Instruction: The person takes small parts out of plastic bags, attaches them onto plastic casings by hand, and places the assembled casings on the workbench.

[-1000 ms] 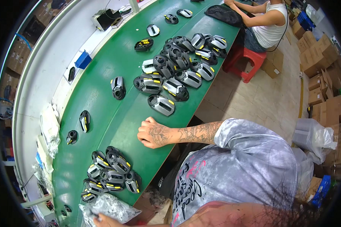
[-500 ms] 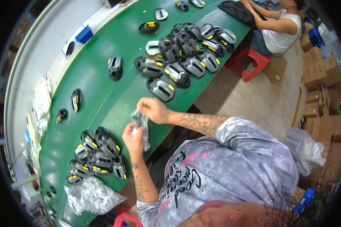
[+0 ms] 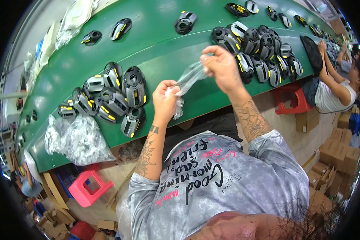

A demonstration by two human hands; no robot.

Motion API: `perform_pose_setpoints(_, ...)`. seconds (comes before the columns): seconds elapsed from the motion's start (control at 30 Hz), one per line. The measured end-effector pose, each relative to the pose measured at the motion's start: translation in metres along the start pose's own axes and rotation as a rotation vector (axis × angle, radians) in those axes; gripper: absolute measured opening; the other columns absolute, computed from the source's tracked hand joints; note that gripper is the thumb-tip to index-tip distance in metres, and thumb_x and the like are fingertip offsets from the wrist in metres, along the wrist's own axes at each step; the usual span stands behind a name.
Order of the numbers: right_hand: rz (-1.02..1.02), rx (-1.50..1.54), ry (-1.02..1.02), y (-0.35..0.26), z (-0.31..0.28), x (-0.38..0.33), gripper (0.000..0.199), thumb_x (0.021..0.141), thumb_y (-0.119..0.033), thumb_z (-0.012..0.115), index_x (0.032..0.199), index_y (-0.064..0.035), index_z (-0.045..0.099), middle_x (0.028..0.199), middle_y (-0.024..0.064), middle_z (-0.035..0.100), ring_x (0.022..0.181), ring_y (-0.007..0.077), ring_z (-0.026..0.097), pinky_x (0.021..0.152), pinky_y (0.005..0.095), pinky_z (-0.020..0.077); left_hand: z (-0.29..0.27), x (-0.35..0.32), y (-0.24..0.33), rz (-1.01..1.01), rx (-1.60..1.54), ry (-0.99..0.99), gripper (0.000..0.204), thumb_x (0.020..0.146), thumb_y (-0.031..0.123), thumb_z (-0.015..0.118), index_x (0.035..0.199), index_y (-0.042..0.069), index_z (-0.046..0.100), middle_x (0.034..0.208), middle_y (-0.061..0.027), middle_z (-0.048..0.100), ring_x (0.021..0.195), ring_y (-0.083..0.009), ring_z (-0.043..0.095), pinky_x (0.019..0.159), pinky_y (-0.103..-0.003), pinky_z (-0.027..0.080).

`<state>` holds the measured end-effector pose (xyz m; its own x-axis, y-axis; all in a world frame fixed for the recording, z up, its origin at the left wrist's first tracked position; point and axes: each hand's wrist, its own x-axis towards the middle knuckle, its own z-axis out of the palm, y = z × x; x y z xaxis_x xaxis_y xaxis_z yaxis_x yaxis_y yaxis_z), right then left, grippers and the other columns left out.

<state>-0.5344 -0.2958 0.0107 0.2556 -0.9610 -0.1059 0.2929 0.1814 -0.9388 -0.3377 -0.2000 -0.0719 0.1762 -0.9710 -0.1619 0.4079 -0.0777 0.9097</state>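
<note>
Both hands hold one clear plastic bag (image 3: 188, 80) above the green table (image 3: 160, 48). My left hand (image 3: 166, 100) grips its lower, bunched end. My right hand (image 3: 220, 66) pinches its upper end and stretches it taut. Left of my left hand lies a cluster of black and grey plastic housings with yellow marks (image 3: 112, 98). A second, larger group of the same housings (image 3: 260, 54) lies just right of my right hand.
A heap of clear plastic bags (image 3: 76, 138) rests at the table's near left edge. Single housings (image 3: 185, 22) lie farther back. Another seated person (image 3: 332, 86) works at the right by a red stool (image 3: 290, 102). A pink stool (image 3: 90, 186) and cardboard boxes (image 3: 342, 152) stand on the floor.
A second ago my right hand lay flat on the table. Both hands then came together on a clear bag, and now pull it apart between them; the view has swung left.
</note>
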Motion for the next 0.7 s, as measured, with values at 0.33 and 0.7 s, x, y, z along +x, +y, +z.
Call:
perform_pose_setpoints(0.33, -0.061, 0.082, -0.1, -0.008, -0.005, -0.005, 0.02, 0.1, -0.006, 0.066, 0.117, 0.0, 0.059, 0.087, 0.0059, 0.07, 0.072, 0.0083, 0.063, 0.068, 0.0232, 0.0515, 0.005, -0.004, 0.012, 0.044, 0.091, -0.033, 0.025, 0.094, 0.009, 0.073, 0.117, -0.001, 0.067, 0.087, -0.0025, 0.069, 0.077, -0.0086, 0.063, 0.069, -0.024, 0.051)
perform_pose_setpoints(0.7, -0.125, -0.196, -0.165, -0.003, 0.018, -0.002, 0.009, 0.1, -0.006, 0.062, 0.106, 0.0, 0.058, 0.107, 0.008, 0.071, 0.099, 0.016, 0.067, 0.091, 0.0335, 0.0549, -0.012, 0.001, 0.002, -0.018, -0.06, -0.084, 0.014, 0.097, 0.01, 0.071, 0.107, 0.0, 0.069, 0.085, -0.0033, 0.07, 0.07, -0.0084, 0.062, 0.064, -0.024, 0.05)
